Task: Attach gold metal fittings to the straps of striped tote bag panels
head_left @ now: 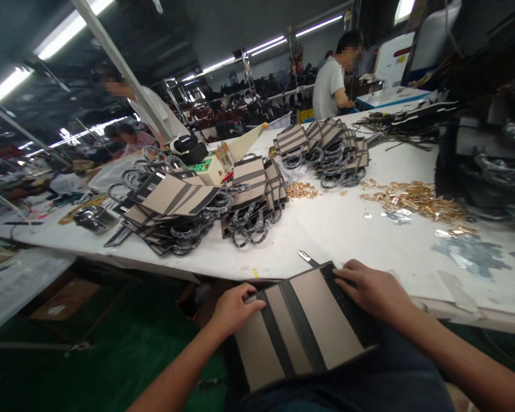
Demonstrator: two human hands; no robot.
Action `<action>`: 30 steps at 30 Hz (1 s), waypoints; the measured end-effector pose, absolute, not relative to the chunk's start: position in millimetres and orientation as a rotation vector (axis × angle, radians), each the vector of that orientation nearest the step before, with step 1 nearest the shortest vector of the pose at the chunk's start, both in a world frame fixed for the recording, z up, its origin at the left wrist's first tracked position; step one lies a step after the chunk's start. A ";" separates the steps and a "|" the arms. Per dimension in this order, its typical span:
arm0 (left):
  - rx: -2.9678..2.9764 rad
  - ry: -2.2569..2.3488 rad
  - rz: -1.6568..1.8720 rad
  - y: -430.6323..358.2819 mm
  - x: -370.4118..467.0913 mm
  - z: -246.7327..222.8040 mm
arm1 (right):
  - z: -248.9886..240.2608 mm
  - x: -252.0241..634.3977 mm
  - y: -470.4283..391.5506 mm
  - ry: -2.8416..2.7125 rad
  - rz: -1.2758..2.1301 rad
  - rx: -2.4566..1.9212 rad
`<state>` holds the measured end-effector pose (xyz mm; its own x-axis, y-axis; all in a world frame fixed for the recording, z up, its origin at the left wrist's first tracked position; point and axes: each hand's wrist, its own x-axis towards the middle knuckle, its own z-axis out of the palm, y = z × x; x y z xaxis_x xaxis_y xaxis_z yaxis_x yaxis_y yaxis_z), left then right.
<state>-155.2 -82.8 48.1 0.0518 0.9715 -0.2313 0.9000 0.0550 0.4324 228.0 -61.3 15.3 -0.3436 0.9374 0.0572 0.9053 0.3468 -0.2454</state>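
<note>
A flat tan bag panel with black stripes (302, 326) lies across my lap at the near edge of the white table (347, 229). My left hand (232, 309) grips its upper left corner, fingers curled over the edge. On the panel's black upper right edge rests my right hand (371, 289), fingers pressed down on it. A small metal-tipped strap end (305, 257) lies on the table just beyond the panel.
Stacks of similar tan-and-black panels with wrapped chain handles (175, 206) (257, 194) (326, 146) cover the table's middle. Gold metal fittings (416, 197) and clear plastic scraps (470, 252) lie right. A small machine (212, 166) stands behind. Other people work at the far side.
</note>
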 end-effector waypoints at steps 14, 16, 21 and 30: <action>2.760 1.187 0.416 -72.3 -50.0 28.5 | 16.5 196.1 -71.3 -2.308 0.191 -1.843; 2.721 1.142 0.388 -65.3 -36.6 15.6 | 15.3 194.9 -71.7 -2.298 0.181 -1.849; 2.626 1.177 0.346 -46.6 -34.9 6.8 | 17.3 193.5 -64.2 -2.311 0.192 -1.839; 2.558 1.146 0.381 -41.6 -36.3 8.0 | 21.0 200.8 -47.8 -2.367 0.345 -1.787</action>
<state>-36.3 -41.6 8.0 0.6442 0.7564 0.1131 0.6734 -0.6311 0.3851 200.8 -47.8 21.0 -0.2755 0.9612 -0.0144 0.9254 0.2611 -0.2748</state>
